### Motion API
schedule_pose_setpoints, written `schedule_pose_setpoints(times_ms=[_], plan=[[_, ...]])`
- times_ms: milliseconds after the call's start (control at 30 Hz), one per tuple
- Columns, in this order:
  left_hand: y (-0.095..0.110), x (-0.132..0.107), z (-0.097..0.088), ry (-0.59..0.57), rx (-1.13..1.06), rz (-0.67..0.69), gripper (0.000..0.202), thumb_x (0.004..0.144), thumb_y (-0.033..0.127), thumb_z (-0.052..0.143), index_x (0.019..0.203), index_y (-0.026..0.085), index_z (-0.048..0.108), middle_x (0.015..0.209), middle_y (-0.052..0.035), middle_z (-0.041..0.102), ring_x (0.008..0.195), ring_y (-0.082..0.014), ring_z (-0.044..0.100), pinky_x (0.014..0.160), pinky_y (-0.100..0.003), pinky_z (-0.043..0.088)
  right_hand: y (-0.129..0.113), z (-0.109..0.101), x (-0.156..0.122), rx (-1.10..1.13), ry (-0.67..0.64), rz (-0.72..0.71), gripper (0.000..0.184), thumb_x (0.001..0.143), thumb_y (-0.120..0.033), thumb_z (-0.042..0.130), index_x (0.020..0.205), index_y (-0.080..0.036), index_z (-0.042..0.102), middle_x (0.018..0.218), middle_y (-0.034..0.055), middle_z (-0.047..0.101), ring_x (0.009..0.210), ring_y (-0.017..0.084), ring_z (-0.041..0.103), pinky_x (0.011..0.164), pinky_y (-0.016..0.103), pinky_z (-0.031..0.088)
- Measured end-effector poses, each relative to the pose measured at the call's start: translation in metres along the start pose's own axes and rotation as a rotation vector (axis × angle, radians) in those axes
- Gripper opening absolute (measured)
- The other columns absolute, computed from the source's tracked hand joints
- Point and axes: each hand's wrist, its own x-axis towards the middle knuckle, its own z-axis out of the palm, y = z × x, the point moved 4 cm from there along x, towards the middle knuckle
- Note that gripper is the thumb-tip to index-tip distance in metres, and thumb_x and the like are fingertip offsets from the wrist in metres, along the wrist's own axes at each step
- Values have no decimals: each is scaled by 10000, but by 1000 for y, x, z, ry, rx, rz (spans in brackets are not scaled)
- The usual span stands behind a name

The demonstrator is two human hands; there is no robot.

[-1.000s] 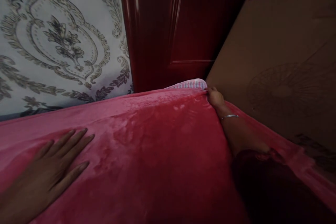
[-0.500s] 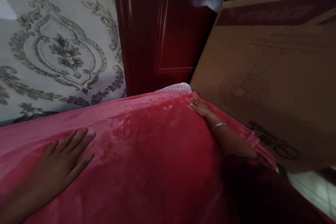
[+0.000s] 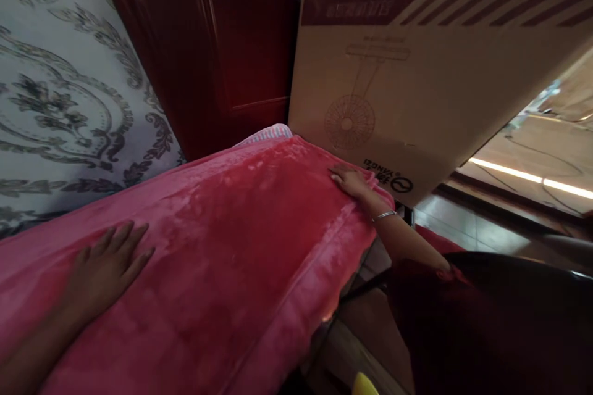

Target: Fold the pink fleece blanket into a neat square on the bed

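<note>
The frame's bottom cuts off a yellow object (image 3: 364,385) and the pink blanket (image 3: 231,241).

Plush blkt (image 3: 241,234), matt cardbd box (image 3: 430,86)

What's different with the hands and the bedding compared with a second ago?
The right hand seems to have let go of the pink blanket at its far corner and moved rightward along the edge beside the cardboard fan box. The view swung right. Unchanged: left hand spread on the blanket; striped cloth showing at that corner.
</note>
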Motion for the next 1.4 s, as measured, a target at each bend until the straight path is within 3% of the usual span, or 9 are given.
schedule_pose_setpoints(times_ms=[100,267,400,533,633,767,900,1100,1400], plan=[[8,-2,-13,-80,23,1,639,1047,418,180,1496,42,437,1599,-229,390,1502,-415,301,1124,-608,348,0,3,-22,-41,5,111,543,1040,-465,380,1544,-276,453,1634,82,366,1518,326,288,1210,616,223],[25,-26,-35,-131,-15,43,641,1032,391,201,1423,-23,495,1515,-224,510,1468,-357,386,1198,-540,295,5,8,-49,-53,48,147,528,1027,-369,383,1525,-225,481,1605,104,415,1493,309,336,1208,561,258],[80,-74,-51,-93,-179,193,582,989,489,323,1258,101,663,1417,-154,624,1343,-295,552,1178,-443,383,1,0,-61,-22,117,150,503,987,-266,380,1420,-146,606,1474,146,568,1390,309,470,1191,512,310],[147,-107,-48,-42,-336,369,457,978,483,395,1202,230,703,1304,-92,704,1225,-287,642,1094,-473,487,-5,-5,-81,-5,103,174,552,934,-154,357,1434,-127,591,1469,140,572,1370,273,490,1170,428,357],[181,-104,-43,-27,-311,389,410,959,380,430,1198,187,702,1258,-140,716,1177,-312,664,1024,-501,531,-9,-10,-92,-14,83,183,586,911,-118,372,1466,-145,556,1507,127,539,1406,270,455,1174,443,348],[208,-90,-43,-66,-210,366,394,924,298,483,1210,126,693,1252,-189,703,1131,-333,672,980,-516,541,-15,-18,-93,-27,71,183,584,911,-109,383,1456,-196,576,1522,113,526,1407,292,449,1148,466,366],[219,-90,-45,-144,-150,322,410,950,300,477,1274,141,672,1308,-175,680,1185,-333,645,1019,-513,512,-17,-25,-87,-37,48,191,562,932,-107,367,1418,-235,618,1488,89,567,1346,294,497,1108,449,389],[220,-91,-44,-204,-114,299,453,932,129,379,1267,179,679,1340,-130,678,1178,-285,654,1030,-466,502,-14,-28,-82,-55,71,199,453,999,-164,363,1293,-162,707,1284,131,700,1235,297,528,1093,418,341],[211,-101,-23,-73,-111,394,533,881,59,364,1274,199,697,1388,-96,658,1297,-254,600,1085,-441,490,1,-25,-99,-85,192,245,436,968,-135,398,1292,-137,689,1204,145,719,1170,236,589,956,295,415]])
